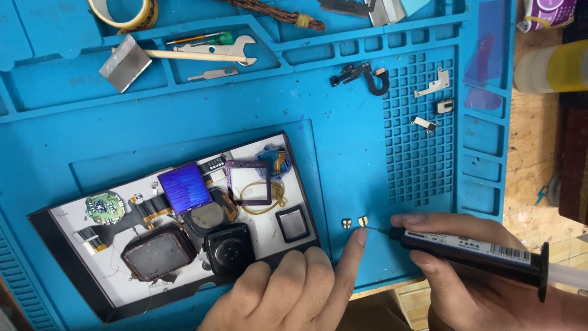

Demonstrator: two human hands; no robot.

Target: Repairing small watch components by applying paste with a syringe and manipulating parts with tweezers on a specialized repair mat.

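Two small gold-coloured metal parts [354, 222], side by side on the blue silicone work mat [343, 153], lie near its lower edge, just right of the tray.

Black syringe-style dispenser with a white label and fine green needle tip [471, 251]: held in the right hand [465, 276], fingers closed around the barrel, thumb on top; the tip points left and sits at or just beside the right-hand gold part.

Left hand [294, 291]: index finger [350, 254] stretched out, its tip just below the gold parts; the other fingers are curled together, resting at the tray's lower edge, holding nothing.

Black-rimmed rectangular tray with a white floor [61, 214]: holds disassembled smartwatch pieces, namely a blue-violet square screen [185, 187], a round green circuit board [105, 206], a dark watch case [229, 247], a grey-faced square module [158, 251] and a purple square frame [248, 182].

Mat's square-grid area [419, 135]: small silver brackets [432, 84]; a black flex-cable part [361, 75] lies just left of it.

Upper compartments: flat metal wrench [228, 49], metal-bladed scraper with pale handle [125, 62], roll of yellow tape [125, 12].
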